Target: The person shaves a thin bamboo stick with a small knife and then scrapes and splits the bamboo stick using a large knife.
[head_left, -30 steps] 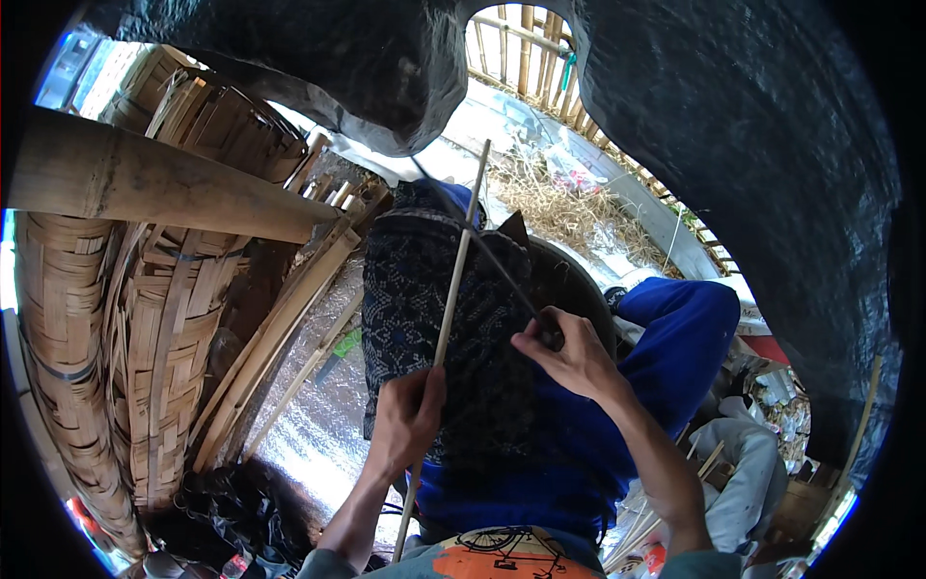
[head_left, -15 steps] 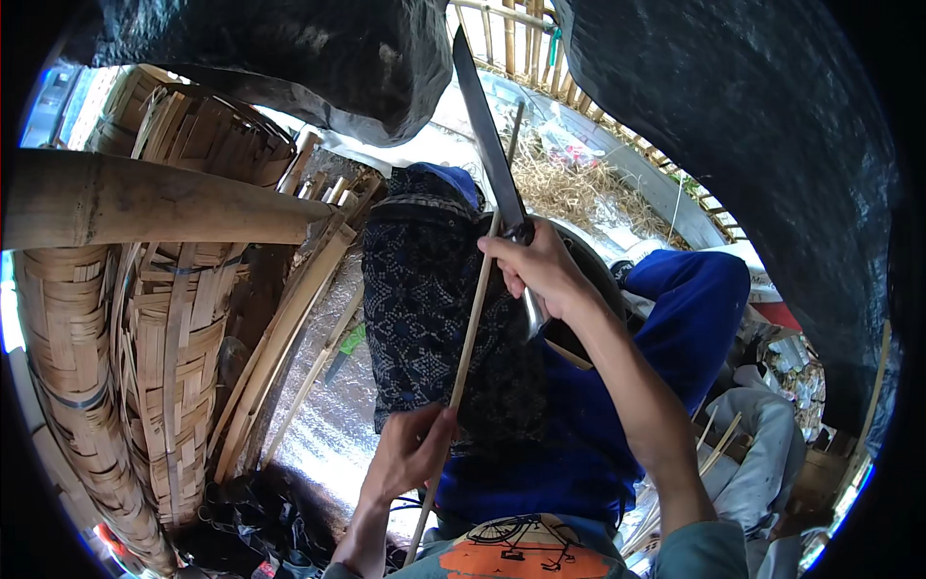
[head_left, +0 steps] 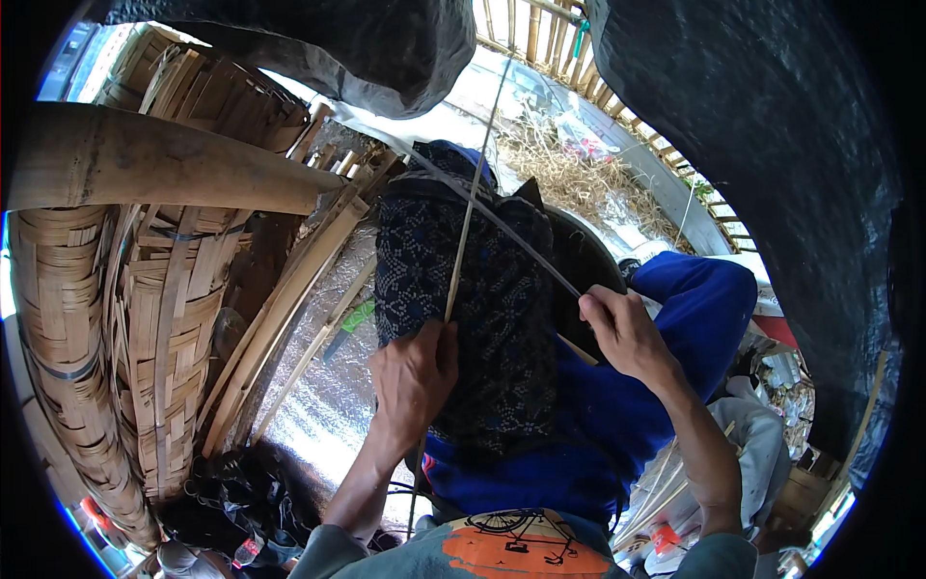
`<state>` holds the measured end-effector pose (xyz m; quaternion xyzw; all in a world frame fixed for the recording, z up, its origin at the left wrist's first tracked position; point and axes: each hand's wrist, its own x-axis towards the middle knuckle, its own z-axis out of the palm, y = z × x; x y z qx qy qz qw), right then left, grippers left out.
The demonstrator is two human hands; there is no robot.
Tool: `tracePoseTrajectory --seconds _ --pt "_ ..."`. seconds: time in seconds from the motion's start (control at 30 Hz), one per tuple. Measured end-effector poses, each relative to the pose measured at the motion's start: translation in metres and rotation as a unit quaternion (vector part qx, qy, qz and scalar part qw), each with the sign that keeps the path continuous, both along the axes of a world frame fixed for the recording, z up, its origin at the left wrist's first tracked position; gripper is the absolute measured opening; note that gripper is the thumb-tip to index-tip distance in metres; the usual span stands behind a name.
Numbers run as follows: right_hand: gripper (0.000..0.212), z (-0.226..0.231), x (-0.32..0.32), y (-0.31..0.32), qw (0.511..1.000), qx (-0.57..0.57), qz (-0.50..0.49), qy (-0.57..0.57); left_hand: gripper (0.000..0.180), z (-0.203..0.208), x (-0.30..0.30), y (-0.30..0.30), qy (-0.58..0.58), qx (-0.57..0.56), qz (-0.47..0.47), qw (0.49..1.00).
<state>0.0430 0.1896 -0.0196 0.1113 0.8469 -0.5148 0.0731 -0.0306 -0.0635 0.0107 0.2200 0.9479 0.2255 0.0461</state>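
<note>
My left hand is closed around a thin bamboo strip. The strip rises from the fist over the dark patterned cloth on my lap and narrows toward the top; its lower end comes out below the fist. To the right, my right hand pinches one end of a long, thin grey strip. That piece slants up to the left and crosses the bamboo strip. Whether it is a split strip or a blade seen edge-on, I cannot tell. A dark pointed tip shows beside the cloth.
A thick bamboo pole juts in from the left above woven bamboo baskets. Split bamboo lengths lean beside them, near a green-handled knife. A dark round container sits behind my right hand. Black sheeting hangs overhead.
My right hand has moved right and down, away from the bamboo strip. The broad dark knife blade no longer shows upright. My left hand has risen slightly along with the strip.
</note>
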Motion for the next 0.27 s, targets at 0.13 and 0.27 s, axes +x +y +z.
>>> tracePoseTrajectory --seconds 0.13,0.27 --pt "0.034 -0.002 0.006 -0.001 0.997 0.073 0.027 -0.017 0.026 -0.001 0.000 0.005 -0.019 -0.024 0.016 0.999" --pt "0.034 -0.004 0.017 0.000 0.991 0.103 0.089 0.010 0.029 -0.006 -0.003 0.009 0.001 -0.085 0.007 0.996"
